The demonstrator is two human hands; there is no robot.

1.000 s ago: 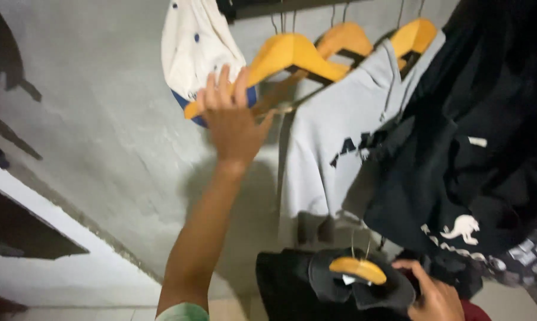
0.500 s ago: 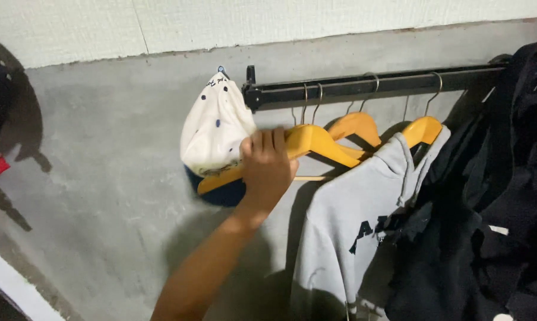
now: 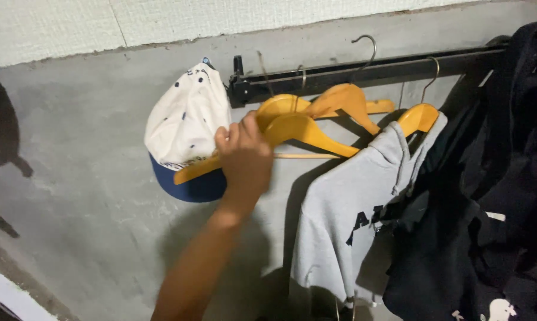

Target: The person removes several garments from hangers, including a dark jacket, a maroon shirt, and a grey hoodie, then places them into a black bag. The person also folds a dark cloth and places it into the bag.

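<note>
My left hand is raised to the wall and shut around the left arm of an empty yellow wooden hanger. The hanger is tilted, and its wire hook stands near the black rail. A second empty wooden hanger lies skewed just behind it, its hook raised above the rail. My right hand is out of view.
A white cap with a blue brim hangs at the rail's left end, right beside my hand. A grey hooded sweatshirt hangs on a third wooden hanger. Black garments fill the right side. Behind is a bare concrete wall.
My left hand went from open fingers on the hanger to a closed grip and drew it left. Both empty hangers tilted. My right hand and its black garment left the view.
</note>
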